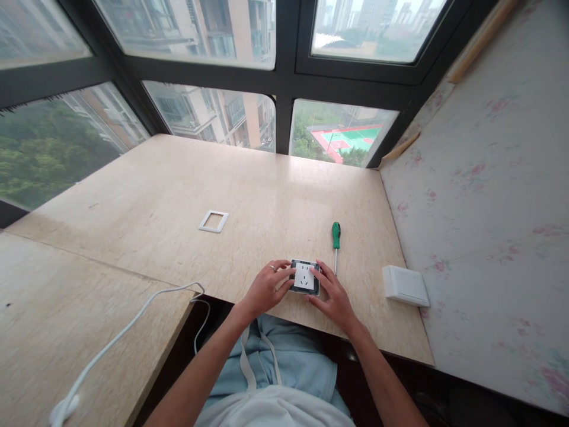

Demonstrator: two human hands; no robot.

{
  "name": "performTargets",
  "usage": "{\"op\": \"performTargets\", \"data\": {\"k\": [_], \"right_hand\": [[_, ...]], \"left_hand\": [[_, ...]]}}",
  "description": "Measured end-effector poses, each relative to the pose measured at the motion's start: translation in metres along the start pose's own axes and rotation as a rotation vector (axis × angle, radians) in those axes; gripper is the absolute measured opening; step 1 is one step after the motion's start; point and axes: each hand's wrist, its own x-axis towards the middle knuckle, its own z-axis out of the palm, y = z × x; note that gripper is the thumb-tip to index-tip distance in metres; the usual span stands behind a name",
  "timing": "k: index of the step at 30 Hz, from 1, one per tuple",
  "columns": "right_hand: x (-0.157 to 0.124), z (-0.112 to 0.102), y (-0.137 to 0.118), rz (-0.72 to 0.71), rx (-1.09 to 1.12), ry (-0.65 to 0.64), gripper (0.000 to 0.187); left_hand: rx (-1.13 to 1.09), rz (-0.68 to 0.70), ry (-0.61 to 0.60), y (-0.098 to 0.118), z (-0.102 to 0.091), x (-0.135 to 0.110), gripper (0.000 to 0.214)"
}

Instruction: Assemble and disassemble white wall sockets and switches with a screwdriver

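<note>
A wall socket module point(304, 276), white face in a dark frame, lies on the beige stone counter point(249, 196) near its front edge. My left hand point(265, 288) grips the socket's left side with fingers curled over it; a ring shows on one finger. My right hand point(332, 296) holds its right side and lower corner. A green-handled screwdriver point(336, 243) lies just right of the socket, tip pointing toward me. A white square cover frame point(214, 221) lies apart, farther back on the left.
A white wall switch point(405, 286) is mounted on the floral-papered wall point(489, 225) at the right. A white cable point(133, 323) runs over the lower counter section at left. Large windows point(213, 118) stand behind the counter.
</note>
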Motion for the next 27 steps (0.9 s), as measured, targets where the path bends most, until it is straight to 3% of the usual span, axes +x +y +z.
{"op": "performTargets", "data": {"k": [4,6,9,27], "right_hand": [[0.000,0.000,0.000,0.000,0.004,-0.004,0.061],[0.000,0.000,0.000,-0.002,0.005,0.002,0.060],[0.000,0.001,0.000,-0.001,0.010,0.006,0.061],[-0.001,0.002,0.002,0.016,0.032,0.006,0.062]], "left_hand": [[-0.084,-0.014,-0.066,-0.002,-0.001,0.004,0.070],[-0.112,0.008,-0.135,-0.007,0.001,0.007,0.078],[-0.142,0.023,-0.182,-0.014,0.005,0.010,0.075],[-0.229,-0.039,-0.105,-0.023,0.015,0.006,0.076]]}}
